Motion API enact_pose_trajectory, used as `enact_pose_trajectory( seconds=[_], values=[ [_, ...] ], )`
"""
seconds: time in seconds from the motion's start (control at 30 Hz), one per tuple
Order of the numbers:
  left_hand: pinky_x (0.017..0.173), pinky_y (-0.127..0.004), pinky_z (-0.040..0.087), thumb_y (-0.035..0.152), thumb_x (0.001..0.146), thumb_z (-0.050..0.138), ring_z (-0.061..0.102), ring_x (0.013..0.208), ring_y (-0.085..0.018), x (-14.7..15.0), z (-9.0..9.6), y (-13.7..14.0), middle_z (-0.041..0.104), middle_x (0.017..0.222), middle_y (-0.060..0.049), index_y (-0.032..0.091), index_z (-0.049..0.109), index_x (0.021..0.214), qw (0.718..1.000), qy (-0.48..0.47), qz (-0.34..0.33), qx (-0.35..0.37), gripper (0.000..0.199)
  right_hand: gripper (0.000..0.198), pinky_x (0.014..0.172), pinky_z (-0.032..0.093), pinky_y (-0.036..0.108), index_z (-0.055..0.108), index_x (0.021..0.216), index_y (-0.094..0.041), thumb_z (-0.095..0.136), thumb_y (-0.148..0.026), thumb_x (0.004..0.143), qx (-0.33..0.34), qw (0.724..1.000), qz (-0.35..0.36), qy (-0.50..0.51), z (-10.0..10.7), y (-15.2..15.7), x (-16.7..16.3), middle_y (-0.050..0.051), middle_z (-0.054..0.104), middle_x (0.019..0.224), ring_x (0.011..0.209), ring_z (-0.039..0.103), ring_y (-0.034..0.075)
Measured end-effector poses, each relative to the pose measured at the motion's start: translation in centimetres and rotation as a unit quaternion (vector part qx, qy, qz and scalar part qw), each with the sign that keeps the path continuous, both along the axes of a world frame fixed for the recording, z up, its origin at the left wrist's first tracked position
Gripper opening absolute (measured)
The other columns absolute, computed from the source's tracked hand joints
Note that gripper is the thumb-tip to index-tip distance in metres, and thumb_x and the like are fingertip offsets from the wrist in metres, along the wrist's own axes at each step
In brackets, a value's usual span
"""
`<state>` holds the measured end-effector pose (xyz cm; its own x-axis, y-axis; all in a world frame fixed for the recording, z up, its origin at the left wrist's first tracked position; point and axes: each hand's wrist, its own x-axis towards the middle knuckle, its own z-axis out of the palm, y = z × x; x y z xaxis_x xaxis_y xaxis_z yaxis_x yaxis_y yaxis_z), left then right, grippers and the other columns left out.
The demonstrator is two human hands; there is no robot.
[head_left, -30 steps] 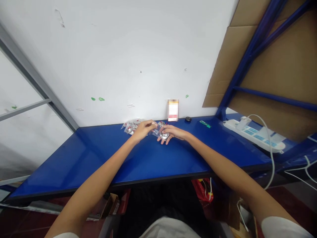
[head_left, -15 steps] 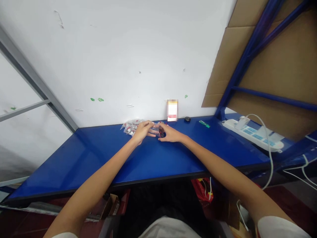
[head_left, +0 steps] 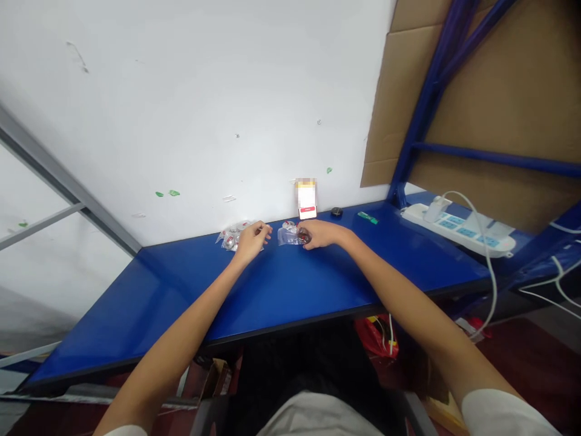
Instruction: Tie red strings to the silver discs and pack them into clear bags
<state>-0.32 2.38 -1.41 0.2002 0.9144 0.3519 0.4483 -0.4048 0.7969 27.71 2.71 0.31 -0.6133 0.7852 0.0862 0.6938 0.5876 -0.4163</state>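
My right hand (head_left: 320,232) has its fingers closed on a dark reddish round object (head_left: 304,237) at the right end of a clear plastic bag (head_left: 287,237). The bag lies low over the blue table. Just behind it is a small silver piece with a red mark (head_left: 288,225). My left hand (head_left: 253,241) is apart from the bag, its fingers loosely bent with a gap between them and nothing visible in them. Beside and partly behind that hand is a pile of silver round pieces in clear bags (head_left: 230,241).
A phone with a lit screen (head_left: 307,200) leans on the white wall. A black round item (head_left: 336,212) and a green item (head_left: 367,217) lie farther right. A white power strip (head_left: 458,230) with a cable occupies the right end of the blue table (head_left: 149,297).
My left hand has let go of the clear bag and moved away to the left. My right hand stays at the bag's right end. The camera view has shifted slightly.
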Motion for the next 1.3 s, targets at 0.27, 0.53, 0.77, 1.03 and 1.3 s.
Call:
enact_pose_trajectory(
  seconds=[0.27,0.53,0.77,1.03,1.3],
  values=[
    [0.1,-0.038,0.052,0.019,0.092,0.06,0.071,0.11,-0.027,3.5,0.2,7.0,0.076,0.123,-0.013,0.017,0.072,0.122,0.936,0.332,-0.063,0.095,0.032,0.048,0.07,0.046,0.029,0.069,0.111,-0.022,0.091,-0.031,0.07,-0.014,0.999,0.028,0.007,-0.6,1.5,1.7,0.004,0.075,0.1,0.084,0.068,0.023],
    [0.094,-0.038,0.052,0.026,0.097,0.057,0.069,0.104,-0.028,5.2,-0.6,9.0,0.074,0.106,-0.013,0.02,0.071,0.101,0.91,0.389,-0.051,0.135,0.016,0.057,0.076,0.048,0.03,0.07,0.117,-0.023,0.095,-0.037,0.068,-0.048,0.995,0.057,0.062,-0.8,1.4,1.3,0.005,0.075,0.11,0.092,0.068,0.025],
    [0.069,-0.034,0.059,0.035,0.09,0.062,0.075,0.086,-0.023,0.0,1.3,3.9,0.074,0.105,-0.009,0.02,0.054,0.088,0.997,-0.067,-0.031,-0.039,0.016,0.062,0.071,0.045,0.03,0.07,0.117,-0.022,0.096,-0.049,0.067,-0.061,0.991,0.066,0.099,-0.5,0.8,0.4,0.004,0.073,0.098,0.083,0.065,0.022],
    [0.069,-0.025,0.06,0.032,0.072,0.087,0.067,0.074,-0.013,-2.8,1.1,0.7,0.07,0.085,-0.005,0.016,0.066,0.077,0.966,-0.163,-0.04,-0.198,0.027,0.063,0.081,0.048,0.034,0.066,0.129,-0.024,0.089,-0.051,0.077,0.037,0.986,0.065,0.152,-0.4,0.0,-0.4,0.008,0.07,0.122,0.098,0.065,0.026],
    [0.081,-0.026,0.064,0.039,0.072,0.092,0.069,0.084,-0.013,-2.9,1.7,0.2,0.073,0.099,-0.005,0.016,0.072,0.09,0.948,-0.203,-0.111,-0.218,0.035,0.064,0.082,0.05,0.036,0.065,0.129,-0.024,0.089,-0.053,0.077,0.051,0.99,0.049,0.122,-0.7,0.0,-0.7,0.008,0.071,0.121,0.097,0.065,0.027]
  ],
)
